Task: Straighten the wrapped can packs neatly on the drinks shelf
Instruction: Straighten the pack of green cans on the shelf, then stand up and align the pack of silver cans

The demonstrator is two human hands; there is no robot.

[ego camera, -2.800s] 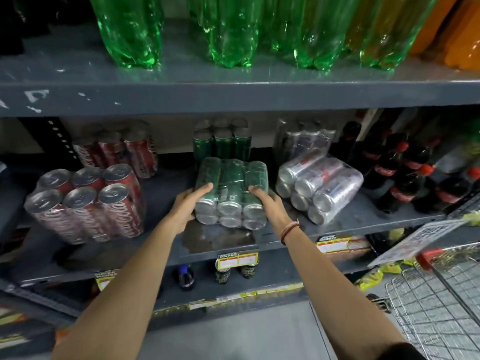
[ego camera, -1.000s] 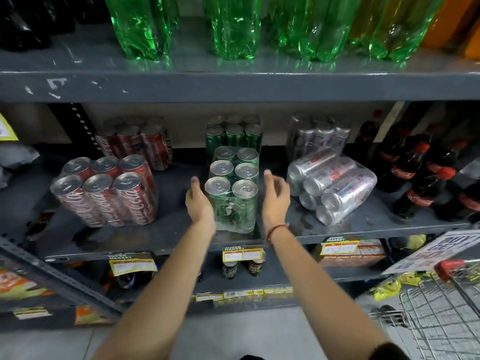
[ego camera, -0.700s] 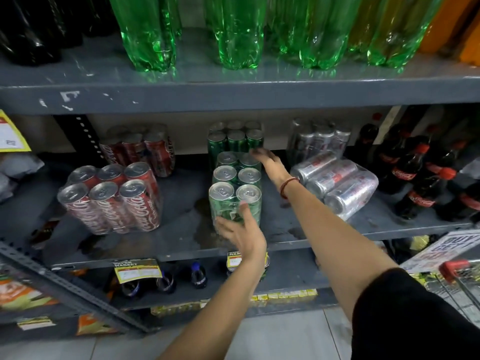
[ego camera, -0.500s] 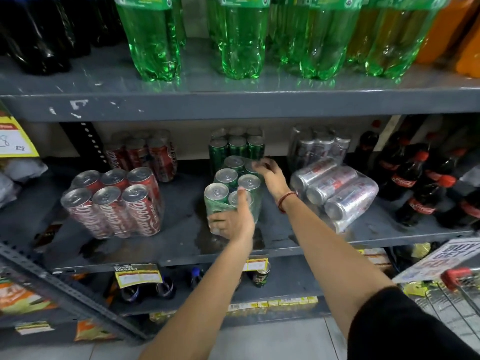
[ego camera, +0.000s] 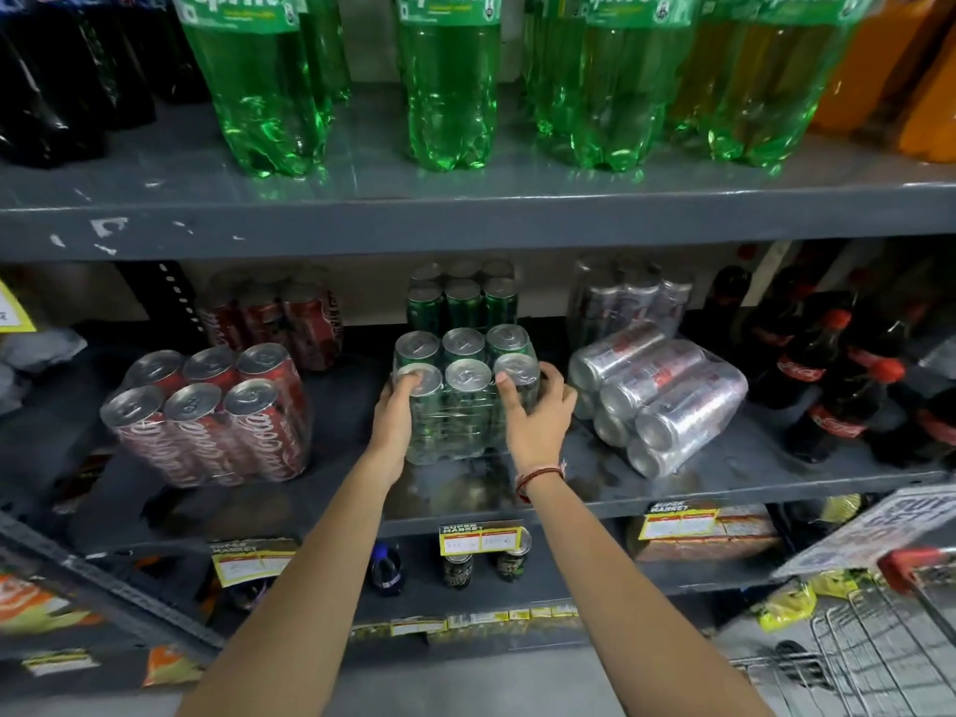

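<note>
A shrink-wrapped pack of green cans (ego camera: 465, 377) stands upright in the middle of the grey drinks shelf (ego camera: 496, 501), its long side facing me. My left hand (ego camera: 396, 424) grips its left front corner and my right hand (ego camera: 538, 419) grips its right front corner. A wrapped pack of red cola cans (ego camera: 207, 411) stands upright but leaning on the left. A wrapped pack of silver cans (ego camera: 657, 395) lies on its side to the right, tops pointing toward me.
More red (ego camera: 274, 318), green (ego camera: 463, 297) and silver (ego camera: 628, 297) packs stand at the back. Small cola bottles (ego camera: 838, 364) fill the right end. Large green bottles (ego camera: 450, 80) line the shelf above. A wire trolley (ego camera: 879, 649) sits at lower right.
The green pack lay on its side, then stood upright end-on. It has now been turned so its long side faces me, and both hands have moved to its front corners.
</note>
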